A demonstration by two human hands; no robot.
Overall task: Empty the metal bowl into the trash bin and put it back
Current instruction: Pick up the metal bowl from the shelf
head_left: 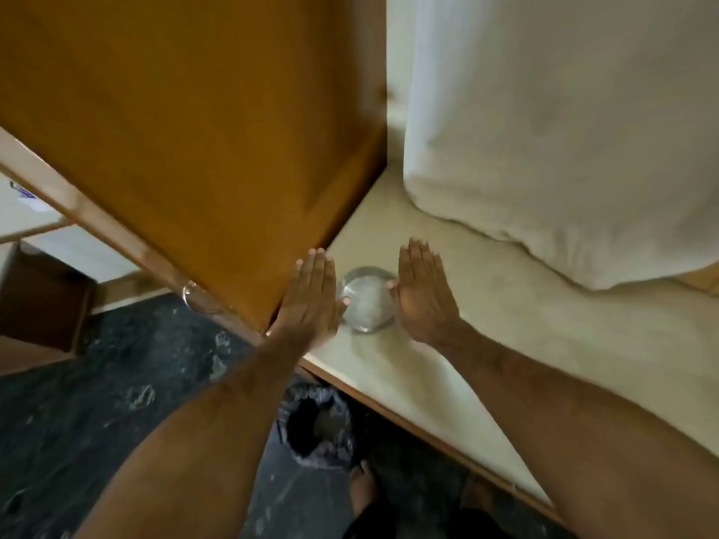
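Head view, looking down, and the metal bowl (pixel 367 298) sits dead centre of the frame on the pale counter (pixel 505 328), close to its near edge. The left hand (pixel 312 295) is flat and spread on the bowl's left, the right hand (pixel 422 295) just the same on its right, fingers straight and pointing toward the top of the frame. Neither has closed on anything: both are open, with only the thumbs reaching in to the rim, and whether they actually touch it is hard to call. Something whitish and grainy fills the bowl. Here's the relation that matters: the bowl lies squarely between the two palms, about equally near to each, so the likely pickup is a two-sided squeeze inward. It's round, no long axis to line up. The trash bin (pixel 317 429), lined in black, waits on the dark floor at lower centre, straight below the counter edge. A brown cabinet door (pixel 202 130) crowds the left hand.
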